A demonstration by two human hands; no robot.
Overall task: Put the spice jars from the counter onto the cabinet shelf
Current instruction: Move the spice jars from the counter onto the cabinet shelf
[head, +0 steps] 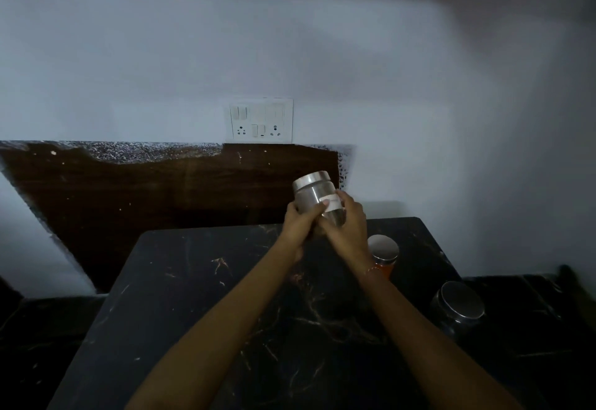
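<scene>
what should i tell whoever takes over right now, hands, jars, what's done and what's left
Left hand and right hand: both grip the steel jar with the white label, held tilted above the black marble counter.
On the counter, right side: an orange-filled jar and a dark jar, both steel-lidded.
The cabinet shelf is not in view, so nothing is seen shelved.
Left: shelve the held jar, then the other two.

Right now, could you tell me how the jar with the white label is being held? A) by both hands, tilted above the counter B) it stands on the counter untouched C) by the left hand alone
A: the left hand and right hand both grip the labelled jar, tilted above the counter.
</scene>
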